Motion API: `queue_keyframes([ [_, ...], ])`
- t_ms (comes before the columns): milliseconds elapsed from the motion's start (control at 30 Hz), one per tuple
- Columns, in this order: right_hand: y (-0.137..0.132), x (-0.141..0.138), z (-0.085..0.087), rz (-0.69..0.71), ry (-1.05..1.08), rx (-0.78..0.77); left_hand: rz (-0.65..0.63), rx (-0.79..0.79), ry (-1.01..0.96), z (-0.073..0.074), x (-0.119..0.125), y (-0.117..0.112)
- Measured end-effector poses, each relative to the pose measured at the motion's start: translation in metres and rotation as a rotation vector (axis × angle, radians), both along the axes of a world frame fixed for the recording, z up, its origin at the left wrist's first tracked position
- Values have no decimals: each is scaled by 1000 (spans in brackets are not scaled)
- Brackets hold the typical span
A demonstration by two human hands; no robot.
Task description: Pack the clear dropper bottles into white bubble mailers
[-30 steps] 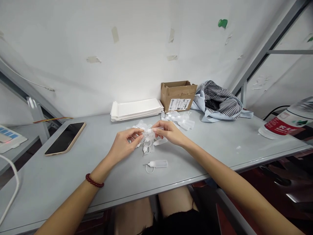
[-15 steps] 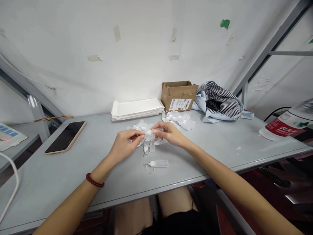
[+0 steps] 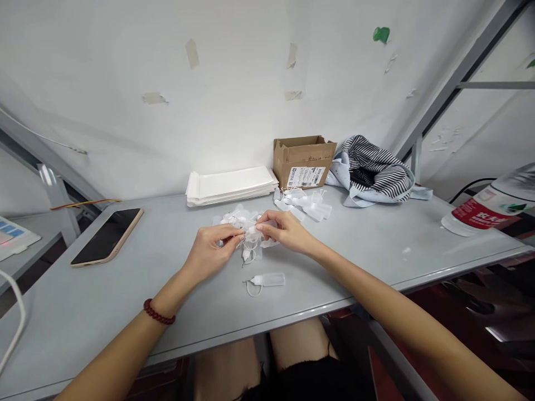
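Over a pile of small translucent needle-tip bottles point(image 3: 237, 216), both my hands meet on one bottle. The fingers of my right hand point(image 3: 286, 231) pinch its body from the right; most of that body is hidden behind them. My left hand point(image 3: 213, 248), with a red bead bracelet on the wrist, pinches the tip end from the left. A single needle-tip bottle point(image 3: 270, 279) with a looped cap strap lies on its side nearer the table's front edge. More white bottles point(image 3: 315, 207) lie in a group beyond my right hand.
Against the wall are a stack of white trays point(image 3: 232, 184), an open cardboard box point(image 3: 303, 161) and a striped cloth bag point(image 3: 376, 172). A phone point(image 3: 107, 236) rests on the grey table point(image 3: 175, 328) at left. A large red-labelled bottle point(image 3: 480, 211) lies at right.
The whole view has shifted slightly. My hands stay together on the same bottle, with only a small movement of the fingers.
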State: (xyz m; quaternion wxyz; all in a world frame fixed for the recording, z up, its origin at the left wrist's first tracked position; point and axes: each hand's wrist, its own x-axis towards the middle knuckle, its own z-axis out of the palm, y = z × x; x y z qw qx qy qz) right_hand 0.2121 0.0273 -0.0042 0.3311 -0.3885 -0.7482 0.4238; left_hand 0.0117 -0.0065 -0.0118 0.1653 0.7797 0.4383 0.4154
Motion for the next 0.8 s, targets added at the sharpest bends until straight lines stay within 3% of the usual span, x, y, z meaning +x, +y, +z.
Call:
queue_keyframes([
  [400,-1,-2,2,-20,-21,-5,8,39,51,-1,-1,0],
  [800,4,1,4,55,-9,17,16,-203,72,20,-7,-1],
])
